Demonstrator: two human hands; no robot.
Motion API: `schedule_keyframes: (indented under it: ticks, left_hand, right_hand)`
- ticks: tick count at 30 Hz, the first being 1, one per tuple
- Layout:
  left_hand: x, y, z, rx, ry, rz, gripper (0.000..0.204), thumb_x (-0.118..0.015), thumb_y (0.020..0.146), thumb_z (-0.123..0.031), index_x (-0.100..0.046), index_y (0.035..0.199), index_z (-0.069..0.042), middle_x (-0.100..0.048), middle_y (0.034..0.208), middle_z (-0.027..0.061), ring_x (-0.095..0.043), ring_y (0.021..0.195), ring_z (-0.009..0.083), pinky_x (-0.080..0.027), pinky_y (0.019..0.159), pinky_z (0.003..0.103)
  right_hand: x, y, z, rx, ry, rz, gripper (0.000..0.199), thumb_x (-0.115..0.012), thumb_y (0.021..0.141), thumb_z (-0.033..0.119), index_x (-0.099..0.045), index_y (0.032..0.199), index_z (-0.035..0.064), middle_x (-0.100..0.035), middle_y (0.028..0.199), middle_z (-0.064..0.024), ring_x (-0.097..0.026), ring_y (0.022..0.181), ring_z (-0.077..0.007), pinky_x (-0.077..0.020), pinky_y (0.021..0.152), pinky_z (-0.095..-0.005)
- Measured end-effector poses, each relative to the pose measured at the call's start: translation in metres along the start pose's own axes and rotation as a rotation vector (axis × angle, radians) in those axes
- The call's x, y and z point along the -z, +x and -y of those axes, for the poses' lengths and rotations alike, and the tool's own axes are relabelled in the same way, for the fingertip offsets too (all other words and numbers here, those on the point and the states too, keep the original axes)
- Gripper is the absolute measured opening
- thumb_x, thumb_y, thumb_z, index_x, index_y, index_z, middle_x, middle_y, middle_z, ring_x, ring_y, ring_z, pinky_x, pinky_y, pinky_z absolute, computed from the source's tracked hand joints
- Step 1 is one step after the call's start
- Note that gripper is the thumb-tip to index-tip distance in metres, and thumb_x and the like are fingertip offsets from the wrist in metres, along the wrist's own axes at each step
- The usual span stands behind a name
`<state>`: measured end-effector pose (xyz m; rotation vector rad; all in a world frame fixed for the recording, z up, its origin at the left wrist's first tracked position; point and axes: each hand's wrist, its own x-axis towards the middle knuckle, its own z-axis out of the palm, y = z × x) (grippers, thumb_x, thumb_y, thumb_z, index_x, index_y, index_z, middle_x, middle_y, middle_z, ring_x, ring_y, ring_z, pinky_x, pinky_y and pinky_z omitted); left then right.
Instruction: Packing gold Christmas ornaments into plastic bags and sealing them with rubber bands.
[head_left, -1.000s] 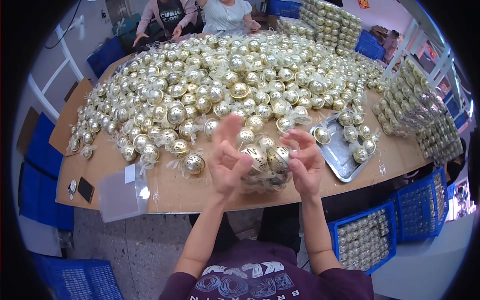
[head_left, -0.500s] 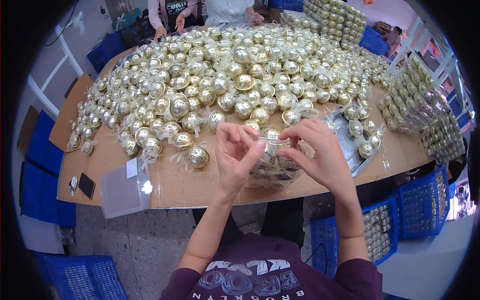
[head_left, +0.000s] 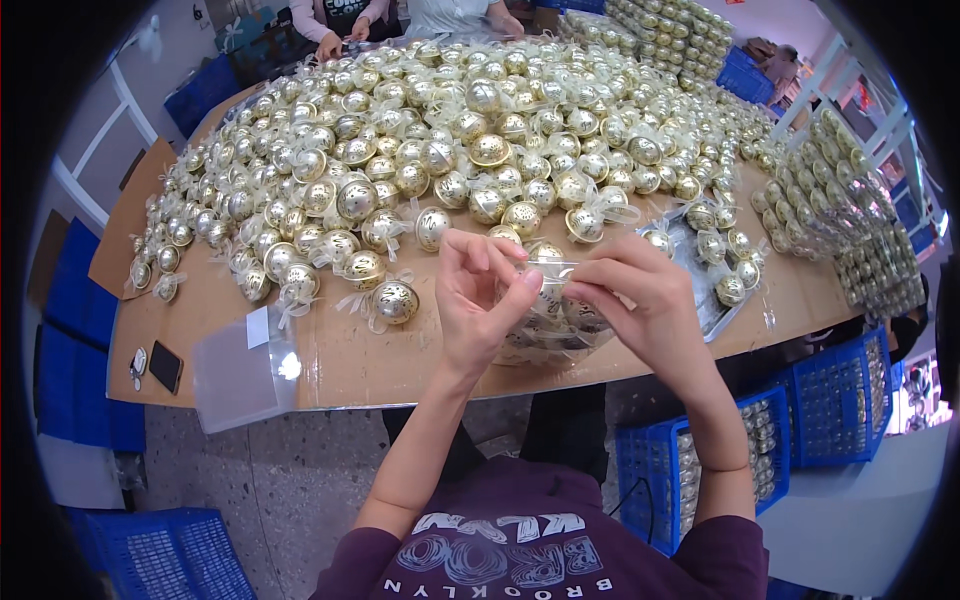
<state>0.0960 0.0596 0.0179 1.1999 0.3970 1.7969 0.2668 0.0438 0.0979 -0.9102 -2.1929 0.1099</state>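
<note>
At the table's near edge stands a clear plastic bag (head_left: 552,350) with several gold ball ornaments (head_left: 548,300) inside. My left hand (head_left: 476,305) pinches the left end of the bag's top edge between thumb and fingers. Opposite it, my right hand (head_left: 645,292) pinches the right end, fingertips close together. A see-through strip of the bag's rim is stretched between the two hands. Part of the bag and its ornaments is hidden behind my fingers. Beyond my hands lies a loose ornament (head_left: 433,229).
A large heap of gold ornaments with pale ribbons (head_left: 480,95) covers the cardboard-topped table (head_left: 370,370). Flat plastic bags (head_left: 240,375) and a phone (head_left: 165,367) lie left. Right are a metal tray (head_left: 715,318), stacked ornament packs (head_left: 820,190) and blue crates (head_left: 835,410). Co-workers' hands (head_left: 330,45) show across the table.
My right thumb and fingers have closed together on the bag's rim. The left hand keeps its pinch. A co-worker's hands across the table have come down and together.
</note>
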Motion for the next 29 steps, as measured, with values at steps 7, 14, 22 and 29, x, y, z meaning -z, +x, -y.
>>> schedule_keyframes:
  ticks: [7, 14, 22, 29]
  left_hand:
    - [-0.005, -0.003, -0.011, 0.048, 0.068, -0.012, 0.038, -0.066, 0.08, 0.004, -0.04, 0.105, -0.007, -0.055, 0.089, 0.0047, -0.053, 0.094, 0.015, -0.039, 0.094, 0.031]
    - [0.0, 0.018, -0.046, 0.451, 0.312, 0.172, 0.049, -0.065, 0.083, -0.002, -0.045, 0.127, -0.005, -0.062, 0.092, 0.005, -0.057, 0.082, 0.0083, -0.046, 0.074, 0.021]
    - [-0.008, 0.017, -0.038, 0.525, 0.17, 0.046, 0.035, -0.065, 0.082, -0.002, -0.057, 0.115, -0.004, -0.063, 0.088, 0.0025, -0.057, 0.081, 0.0075, -0.044, 0.07, 0.021]
    - [0.031, 0.003, 0.007, 0.223, 0.184, 0.148, 0.033, -0.063, 0.09, -0.027, -0.059, 0.116, -0.007, -0.061, 0.107, 0.0105, -0.058, 0.104, 0.0218, -0.042, 0.098, 0.033]
  right_hand:
    - [-0.015, -0.004, -0.02, -0.225, 0.223, 0.004, 0.019, -0.072, 0.081, 0.014, -0.062, 0.093, 0.0039, -0.059, 0.079, -0.0005, -0.053, 0.07, -0.011, -0.041, 0.062, -0.0225]
    - [-0.028, -0.018, -0.014, -0.747, 1.051, -0.132, 0.01, -0.064, 0.088, 0.008, -0.055, 0.086, 0.0066, -0.056, 0.08, 0.004, -0.05, 0.071, -0.0009, -0.0364, 0.059, -0.0167]
    - [-0.017, -0.027, -0.006, -0.111, 0.353, -0.184, 0.017, -0.072, 0.081, 0.009, -0.064, 0.095, 0.0037, -0.063, 0.096, -0.004, -0.06, 0.091, -0.0154, -0.0451, 0.084, -0.0316]
    - [-0.035, -0.046, -0.021, 0.223, 0.2, -0.257, 0.026, -0.079, 0.073, 0.011, -0.072, 0.097, 0.0074, -0.069, 0.103, -0.0107, -0.063, 0.108, -0.0271, -0.0449, 0.098, -0.0433]
